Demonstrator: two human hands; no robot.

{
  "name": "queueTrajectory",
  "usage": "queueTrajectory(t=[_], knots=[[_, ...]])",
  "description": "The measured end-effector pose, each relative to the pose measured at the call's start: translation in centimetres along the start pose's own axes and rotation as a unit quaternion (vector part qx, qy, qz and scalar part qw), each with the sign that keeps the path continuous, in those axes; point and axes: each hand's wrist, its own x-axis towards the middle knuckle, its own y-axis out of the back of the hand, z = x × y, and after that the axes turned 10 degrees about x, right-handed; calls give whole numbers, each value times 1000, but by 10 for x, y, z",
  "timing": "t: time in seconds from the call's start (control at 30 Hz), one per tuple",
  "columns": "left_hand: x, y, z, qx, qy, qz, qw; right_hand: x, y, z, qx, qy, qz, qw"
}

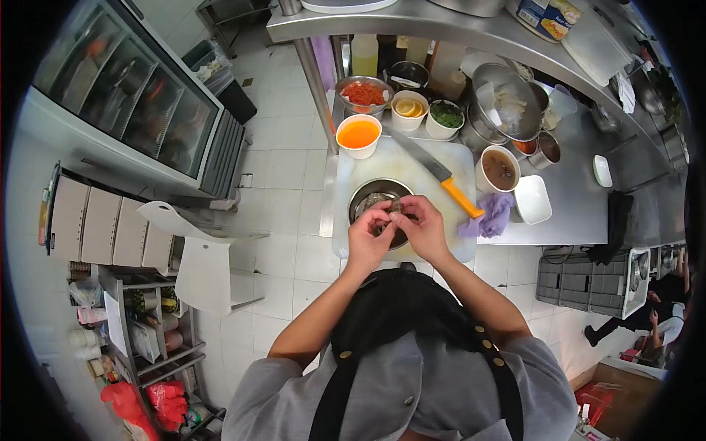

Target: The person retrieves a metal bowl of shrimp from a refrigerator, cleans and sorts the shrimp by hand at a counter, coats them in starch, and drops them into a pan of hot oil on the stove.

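- Both left hand (370, 237) and right hand (423, 231) meet mid-frame, pinching a small greyish piece (396, 206)!
- Metal bowl (381, 181) sits beneath them, on the cutting board (457, 159).
- Orange-handled knife (444, 177), right of centre.

We can read no text, number or brand with certainty. We do see a blue, white and yellow label (557, 17) on the tub (535, 16) on the steel shelf (318, 26) above the worktop (570, 202), close to the shelf's front edge; it bears print, but the letters are too small and blurred for us to spell out.
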Motion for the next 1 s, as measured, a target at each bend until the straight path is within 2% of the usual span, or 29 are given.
queueTrajectory(t=[0.07, 0.13, 0.2, 0.27, 0.3, 0.37, 0.47, 0.7, 0.87, 1.0], knots=[[-2, 1, 1, 7, -17, 4, 1000, 1, -2, 10, 64, -21, 9, 998], [-3, 1, 2, -49, -1, 36, 998, 1, -5, 18, 68, -23, 9, 997], [0, 3, 11, -87, 6, 42, 995, 2, -13, 17, 122, 11, 18, 992], [3, 8, 19, -143, 139, 85, 976, 1, -20, 18, 139, 26, 12, 990], [6, 11, 21, -141, 139, 86, 976, -1, -22, 19, 137, 41, -2, 990], [12, 21, 23, -136, 206, 86, 965, -3, -24, 19, 123, 39, -31, 991], [15, 34, 28, -179, 207, 37, 961, -2, -22, 10, 136, 8, -71, 988], [17, 39, 39, -165, 203, 14, 965, 1, -16, -2, 118, -20, -75, 990], [20, 31, 47, -111, 209, 13, 972, 3, -14, -5, 42, 59, -80, 994], [23, 29, 45, -95, 209, 7, 973, 3, -10, -5, 5, 81, -65, 995]])
